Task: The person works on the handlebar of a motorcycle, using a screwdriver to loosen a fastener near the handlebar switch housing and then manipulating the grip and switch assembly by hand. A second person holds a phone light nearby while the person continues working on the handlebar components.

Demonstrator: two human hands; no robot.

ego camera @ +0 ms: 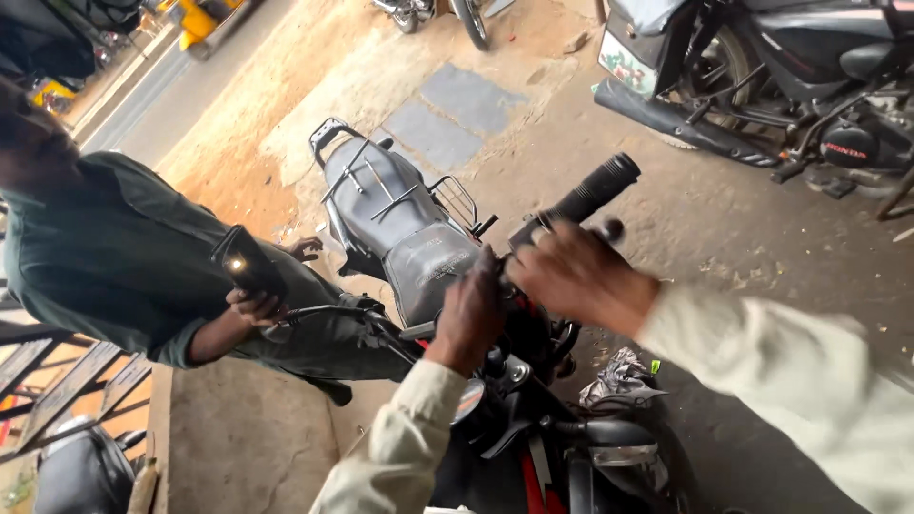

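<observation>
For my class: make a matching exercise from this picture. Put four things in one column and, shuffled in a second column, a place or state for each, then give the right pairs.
Things
1. right hand
2. left hand
3. lit torch
4. crumpled rag

Places or states
A. lying on the ground beside the motorcycle
B. held by another person in a green shirt
C. closed around the base of the black handlebar grip
D. on the middle of the handlebar, near the seat

Pairs: 1-C, 2-D, 3-B, 4-A

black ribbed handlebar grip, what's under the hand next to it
The right hand lies over the bar just inboard of the black ribbed handlebar grip. Red bodywork peeks out below; the bar itself and any controls under the hand are covered.
</observation>
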